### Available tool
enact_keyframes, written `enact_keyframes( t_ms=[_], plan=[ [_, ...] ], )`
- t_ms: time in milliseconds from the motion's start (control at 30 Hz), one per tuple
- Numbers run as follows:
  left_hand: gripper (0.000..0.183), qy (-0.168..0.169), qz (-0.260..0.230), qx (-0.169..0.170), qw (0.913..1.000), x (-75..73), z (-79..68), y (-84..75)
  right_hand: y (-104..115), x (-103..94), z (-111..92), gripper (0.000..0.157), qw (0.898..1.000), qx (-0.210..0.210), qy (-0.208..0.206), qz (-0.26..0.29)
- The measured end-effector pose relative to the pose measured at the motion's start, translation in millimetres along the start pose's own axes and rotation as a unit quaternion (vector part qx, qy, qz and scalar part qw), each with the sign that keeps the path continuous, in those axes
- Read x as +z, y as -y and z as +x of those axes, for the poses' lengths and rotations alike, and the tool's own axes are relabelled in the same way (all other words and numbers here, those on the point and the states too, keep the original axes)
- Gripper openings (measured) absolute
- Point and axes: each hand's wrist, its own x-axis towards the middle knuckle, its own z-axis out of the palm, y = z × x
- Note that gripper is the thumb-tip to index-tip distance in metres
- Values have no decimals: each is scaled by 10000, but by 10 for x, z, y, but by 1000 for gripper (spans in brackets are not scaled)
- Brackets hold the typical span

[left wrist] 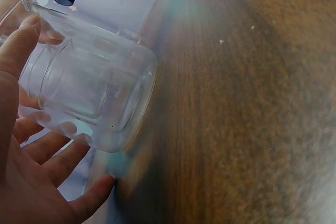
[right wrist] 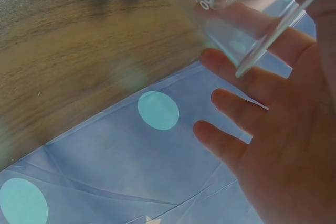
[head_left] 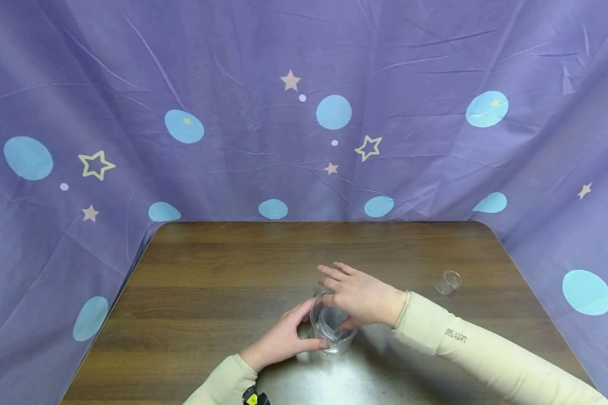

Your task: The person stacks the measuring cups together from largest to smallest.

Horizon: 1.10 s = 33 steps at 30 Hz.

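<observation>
A large clear beaker stands on the table in the head view, with a smaller clear beaker nested inside it. My left hand grips the large beaker from the left, thumb near the rim and fingers around the far side. From the right, my right hand reaches into the mouth. Its thumb and index finger are inside, pinching the smaller beaker near its rim. The other right fingers spread straight outside the large beaker's wall. White printed marks show on the glass in the right wrist view.
A small clear beaker is on the brown wooden table, right of the right hand. A purple curtain with stars and blue dots hangs behind and along both sides of the table.
</observation>
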Motion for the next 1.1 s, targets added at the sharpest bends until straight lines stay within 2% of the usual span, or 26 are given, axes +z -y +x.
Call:
enact_keyframes(
  t_ms=[800,1100],
  plan=[
    [86,-15,-45,47,10000,2,8,30,35,9,37,57,10000,12,-11,-74],
    [84,-63,39,-10,10000,14,0,32,39,14,64,54,9996,88,172,201]
  ],
)
